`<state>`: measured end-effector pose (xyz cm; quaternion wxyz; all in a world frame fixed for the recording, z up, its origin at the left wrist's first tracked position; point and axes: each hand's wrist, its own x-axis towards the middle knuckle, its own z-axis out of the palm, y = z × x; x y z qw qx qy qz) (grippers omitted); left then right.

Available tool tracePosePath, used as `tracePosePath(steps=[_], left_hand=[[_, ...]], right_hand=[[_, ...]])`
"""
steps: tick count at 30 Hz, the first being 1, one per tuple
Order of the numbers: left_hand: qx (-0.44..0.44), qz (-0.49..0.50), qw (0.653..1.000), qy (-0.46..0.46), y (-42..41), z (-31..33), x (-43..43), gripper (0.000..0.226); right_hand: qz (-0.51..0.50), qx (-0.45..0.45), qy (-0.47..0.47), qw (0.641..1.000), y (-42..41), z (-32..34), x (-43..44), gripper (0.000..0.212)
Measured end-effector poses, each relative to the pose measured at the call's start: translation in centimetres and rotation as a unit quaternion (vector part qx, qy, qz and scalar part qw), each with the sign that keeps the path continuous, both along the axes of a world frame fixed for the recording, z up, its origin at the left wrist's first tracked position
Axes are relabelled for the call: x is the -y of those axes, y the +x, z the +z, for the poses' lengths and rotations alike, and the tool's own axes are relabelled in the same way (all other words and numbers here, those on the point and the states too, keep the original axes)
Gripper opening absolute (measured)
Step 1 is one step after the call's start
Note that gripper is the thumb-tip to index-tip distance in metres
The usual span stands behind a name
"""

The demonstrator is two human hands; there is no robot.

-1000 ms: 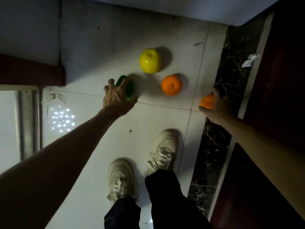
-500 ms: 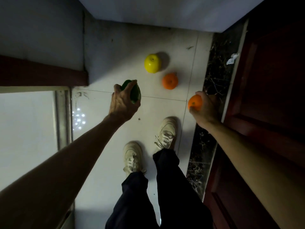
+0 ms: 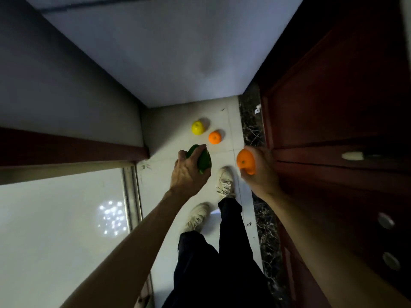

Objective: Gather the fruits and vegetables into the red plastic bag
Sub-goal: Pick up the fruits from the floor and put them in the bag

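At the far left a glossy white panel [image 3: 55, 218] is throwing back a cluster of small light spots. A dark red-brown band [image 3: 66, 147] is running along its far edge, under a grey wall [image 3: 66, 85].

The left forearm is reaching in from the near left over the pale tiled floor [image 3: 160, 185]. The left hand [image 3: 188, 174] is hanging above the floor with its grip clamped on a green vegetable [image 3: 204, 161]. The fingers are curling over its top, and its glossy body is showing at the hand's right side.

Farther off, near the wall corner, a yellow fruit [image 3: 198, 127] is lying on the floor. A small orange [image 3: 215, 137] is lying just beside it, to the near right.

Nearer, a left shoe [image 3: 196, 216] and a right shoe [image 3: 225, 181], both pale and laced, are standing on the tiles. Dark trousers [image 3: 222, 274] are filling the near middle.

To the right of the shoes, the right hand [image 3: 261, 174] is holding a second orange [image 3: 245, 162] clear of the floor. Its grip is closing round the fruit from the right, with the stem dimple facing up.

A dark veined stone strip [image 3: 252, 130] is running along the floor's right edge, and a white scrap [image 3: 258, 108] is lying at its far end. At the far right a red-brown wooden door [image 3: 333, 96] is carrying a pale handle [image 3: 353, 155].
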<state>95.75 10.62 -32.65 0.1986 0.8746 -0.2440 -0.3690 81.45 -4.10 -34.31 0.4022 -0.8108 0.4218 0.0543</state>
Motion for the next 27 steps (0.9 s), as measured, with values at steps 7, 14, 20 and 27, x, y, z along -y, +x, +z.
tracePosePath(steps=[7, 14, 20, 27], left_hand=[[0.01, -0.163, 0.983, -0.084, -5.2, 12.0, 1.7, 0.071], [-0.019, -0.322, 0.927, -0.192, -13.4, 22.5, 1.0, 0.071], [-0.028, -0.467, 0.846, -0.257, -20.3, 27.3, -0.2, 0.07], [-0.055, -0.573, 0.77, -0.276, -30.6, 29.8, -3.6, 0.071]], right_hand=[[-0.162, 0.023, -0.091, 0.982, -8.4, 14.6, -5.2, 0.068], [-0.346, 0.086, -0.091, 0.93, -20.8, 23.7, -14.7, 0.062], [-0.478, 0.119, -0.108, 0.864, -27.6, 28.0, -23.2, 0.065], [-0.607, 0.13, -0.164, 0.766, -35.6, 30.8, -32.6, 0.063]])
